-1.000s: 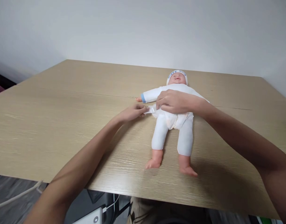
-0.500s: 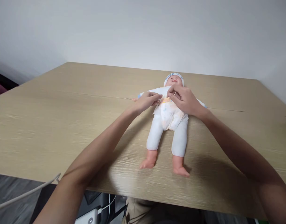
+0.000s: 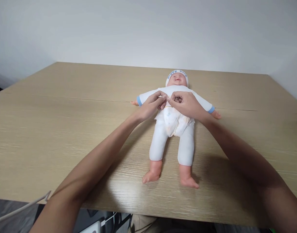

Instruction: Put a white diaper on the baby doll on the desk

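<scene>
A baby doll lies on its back, feet toward me, in white clothes with blue cuffs and a lettered white cap. Around its hips is a white disposable diaper, its upper edge marked by a thin orange line. My left hand is closed in a pinch over the doll's belly, just above the diaper's waist edge. Opposite it, my right hand also pinches, its thumb and fingertips almost meeting those of the left. Whatever lies between the fingertips is hidden or too small to tell.
The doll rests on a wide wood-grain table with a seam across it. A pale wall stands behind. At the lower left a white cable runs by the table edge, and a white device sits below it.
My fingertips have come closer together over the belly. The view has shifted slightly, and more of the doll's arms and the cap now shows.
</scene>
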`<state>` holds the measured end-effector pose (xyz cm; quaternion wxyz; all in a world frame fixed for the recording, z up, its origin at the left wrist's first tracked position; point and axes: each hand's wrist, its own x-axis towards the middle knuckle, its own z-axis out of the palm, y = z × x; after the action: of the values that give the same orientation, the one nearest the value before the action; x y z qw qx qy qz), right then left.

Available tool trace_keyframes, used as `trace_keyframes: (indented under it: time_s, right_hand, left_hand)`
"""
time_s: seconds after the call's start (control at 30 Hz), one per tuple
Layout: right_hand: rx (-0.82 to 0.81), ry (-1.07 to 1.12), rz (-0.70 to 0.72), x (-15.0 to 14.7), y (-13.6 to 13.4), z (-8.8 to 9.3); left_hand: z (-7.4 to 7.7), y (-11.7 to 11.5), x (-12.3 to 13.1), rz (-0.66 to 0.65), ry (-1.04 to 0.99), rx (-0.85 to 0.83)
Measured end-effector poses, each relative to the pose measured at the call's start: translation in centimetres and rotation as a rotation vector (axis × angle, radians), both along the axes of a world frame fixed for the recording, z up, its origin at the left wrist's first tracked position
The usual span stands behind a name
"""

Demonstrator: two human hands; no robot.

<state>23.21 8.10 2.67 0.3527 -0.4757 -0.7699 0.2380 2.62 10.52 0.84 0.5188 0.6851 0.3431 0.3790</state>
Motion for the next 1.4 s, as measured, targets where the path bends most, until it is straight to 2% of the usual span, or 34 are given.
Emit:
trace_keyframes:
  time_s: [0.1,0.27,0.33,0.4,0.47,0.5,0.57,0.67,0.73,0.8,0.9,1.0,1.13,1.27,1.4]
  right_hand:
    - [0.013,0.012,0.009,0.3,0.1,-0.1]
    - [0.082,0.023,-0.060,0.7,0.7,-0.5]
    - [0.128,0.016,-0.079,0.7,0.6,-0.5]
    - [0.230,0.018,-0.122,0.5,-0.4,-0.3]
    - [0.356,0.015,-0.131,0.3,-2.8,0.0]
    - [0.405,0.004,-0.098,0.2,-4.5,0.0]
    - [0.414,-0.053,0.056,0.2,-8.4,-0.1]
    - [0.273,-0.204,0.359,1.0,-13.6,-1.2]
    - [0.192,-0.279,0.418,2.4,-15.1,-2.3]
    - [0.126,-0.277,0.314,4.1,-14.8,-3.4]
    - [0.031,-0.218,0.065,5.8,-13.0,-4.3]
    - [0.007,-0.209,-0.078,5.1,-11.9,-4.5]
    - [0.093,-0.251,-0.166,2.5,-12.4,-5.1]
    - [0.150,-0.278,-0.210,1.4,-12.9,-5.9]
    - [0.163,-0.308,-0.206,1.5,-13.1,-6.2]
  left_hand:
    - [-0.4,0.1,-0.2,-0.018,-0.038,-0.016]
    - [-1.2,0.1,-0.3,-0.024,-0.060,-0.023]
    - [-1.1,-0.5,-0.2,0.050,-0.041,0.039]
    - [-0.7,-1.9,0.0,0.178,-0.005,0.162]
    - [-0.1,-4.2,0.0,0.277,0.046,0.309]
    - [0.3,-5.7,-0.2,0.284,0.078,0.368]
    - [0.8,-8.6,-0.7,0.201,0.163,0.442]
    - [0.8,-12.1,-2.1,-0.015,0.388,0.512]
    - [0.2,-12.9,-3.2,-0.091,0.546,0.540]
    - [-0.6,-12.6,-4.0,-0.082,0.645,0.533]
    - [-1.5,-11.3,-4.1,0.007,0.682,0.503]
    - [-2.0,-10.4,-2.9,0.104,0.696,0.493]
    - [-2.5,-10.3,-1.2,0.215,0.770,0.537]
    - [-3.0,-10.2,-1.0,0.184,0.791,0.600]
    - [-3.3,-9.9,-1.3,0.164,0.680,0.661]
